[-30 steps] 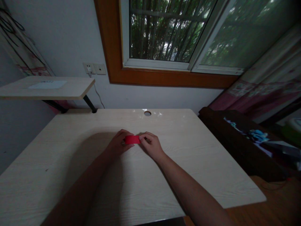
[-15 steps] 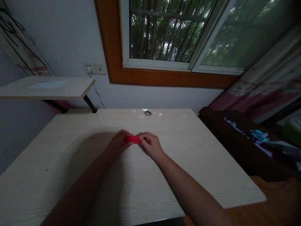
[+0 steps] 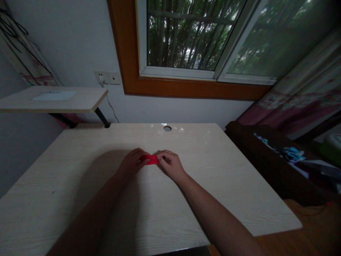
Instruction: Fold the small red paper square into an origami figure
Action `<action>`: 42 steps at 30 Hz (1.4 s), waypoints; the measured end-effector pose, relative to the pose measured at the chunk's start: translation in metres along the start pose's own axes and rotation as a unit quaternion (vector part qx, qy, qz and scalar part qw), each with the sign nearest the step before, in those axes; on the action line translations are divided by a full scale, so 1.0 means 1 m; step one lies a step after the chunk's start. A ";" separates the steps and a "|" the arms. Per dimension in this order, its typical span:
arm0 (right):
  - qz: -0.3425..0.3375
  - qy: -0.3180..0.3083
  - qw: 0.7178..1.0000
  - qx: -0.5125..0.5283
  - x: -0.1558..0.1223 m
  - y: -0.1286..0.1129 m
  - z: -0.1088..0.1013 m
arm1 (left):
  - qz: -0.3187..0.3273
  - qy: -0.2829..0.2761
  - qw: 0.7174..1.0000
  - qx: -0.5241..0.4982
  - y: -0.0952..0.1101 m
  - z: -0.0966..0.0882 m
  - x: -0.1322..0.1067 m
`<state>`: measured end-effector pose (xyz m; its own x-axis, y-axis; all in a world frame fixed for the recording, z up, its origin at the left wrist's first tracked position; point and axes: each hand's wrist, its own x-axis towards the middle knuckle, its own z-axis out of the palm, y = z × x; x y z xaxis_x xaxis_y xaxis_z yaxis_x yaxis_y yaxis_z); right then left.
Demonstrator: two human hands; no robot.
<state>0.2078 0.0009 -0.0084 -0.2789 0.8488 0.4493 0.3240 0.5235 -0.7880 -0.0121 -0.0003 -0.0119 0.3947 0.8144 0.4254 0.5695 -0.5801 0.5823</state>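
Note:
A small flat red strip (image 3: 152,159), which could be folded paper or cloth, spans the gap between my two hands over the pale wood-grain table (image 3: 170,213). Its left end is pinched between the thumb and fingers of my left hand (image 3: 133,160). My right hand (image 3: 172,163) grips the other end, thumb and fingertips closed together. Fingers cover both ends of the strip. Whether it touches the tabletop I cannot tell.
A raised shelf (image 3: 82,105) with a white sheet (image 3: 54,95) on it stands at the back left. Near the table's back edge is a round cable hole (image 3: 167,128). Beyond the right edge sits dark brown furniture (image 3: 255,156) with bluish items on it.
My left fingers have shifted slightly on the red strip, and its left part sits a little differently. More of its lower edge shows. My right hand has hardly moved.

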 end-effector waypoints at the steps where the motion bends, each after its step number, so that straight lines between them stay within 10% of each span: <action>1: 0.000 -0.001 1.000 0.001 0.000 0.000 0.000 | -0.002 0.003 1.000 0.002 0.000 0.000 0.000; 42: -0.019 0.001 1.000 0.013 -0.001 0.003 0.001 | -0.172 0.078 0.980 -0.068 0.008 -0.007 0.001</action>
<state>0.2084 0.0022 -0.0116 -0.2896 0.8279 0.4803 0.2888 0.5540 -0.7808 -0.0121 -0.0039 -0.0021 0.0746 0.9564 0.2825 0.5432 -0.2765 0.7928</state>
